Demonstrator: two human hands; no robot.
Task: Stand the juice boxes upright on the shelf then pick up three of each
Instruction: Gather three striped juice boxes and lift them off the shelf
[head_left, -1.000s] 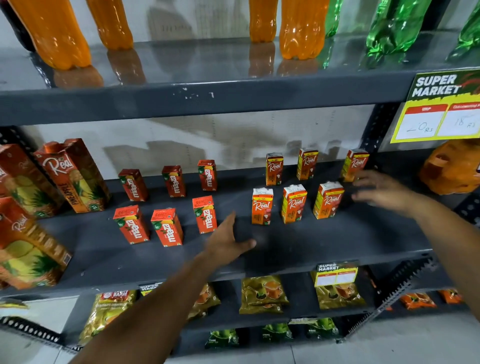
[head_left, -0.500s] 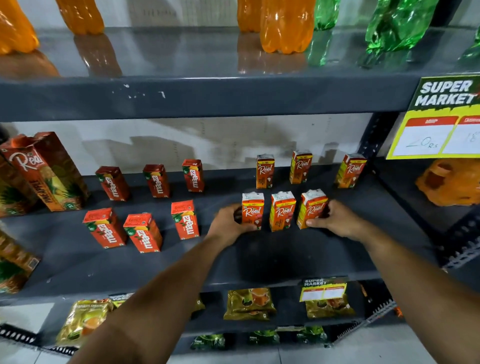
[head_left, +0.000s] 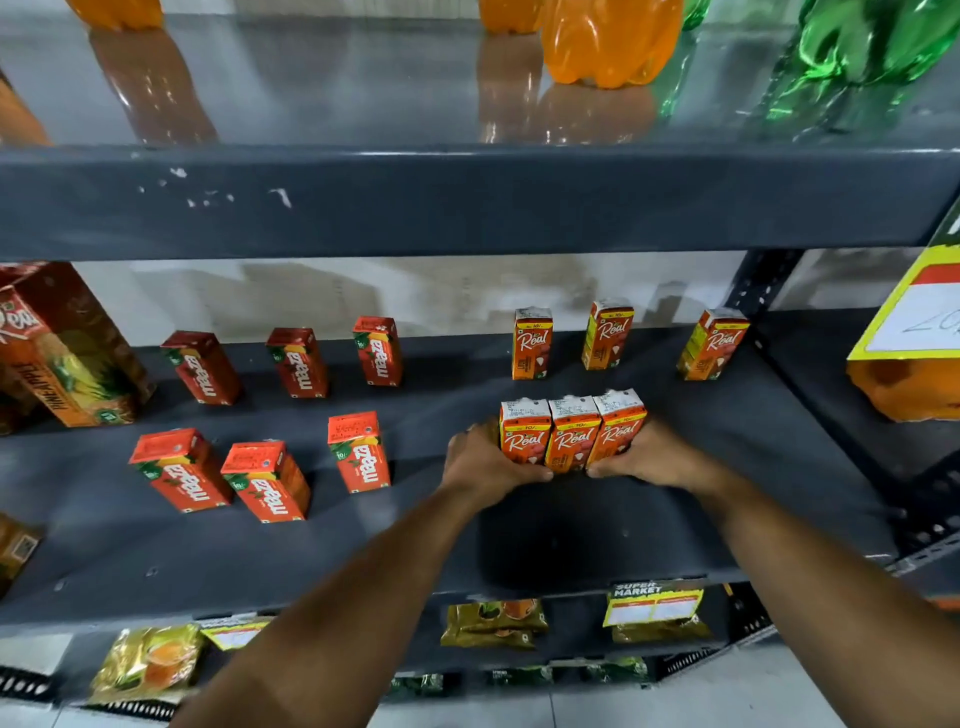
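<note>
Three orange Real juice boxes (head_left: 571, 434) stand pressed side by side at the front of the grey middle shelf (head_left: 571, 540). My left hand (head_left: 480, 462) grips the left end of this row and my right hand (head_left: 649, 454) grips the right end, squeezing them together. Behind them stand three more Real boxes (head_left: 605, 335), upright and spaced apart. To the left, several red Maaza juice boxes (head_left: 358, 452) stand upright in two rows.
Large Real pineapple cartons (head_left: 67, 348) stand at the shelf's left end. Orange and green bottles (head_left: 608, 39) sit on the shelf above. Snack packets (head_left: 493, 623) lie on the shelf below. A yellow price sign (head_left: 919, 312) hangs at the right.
Both hands came in from either side and closed on the front row of three Real boxes, pushing them together. The view moved closer to the shelf.
</note>
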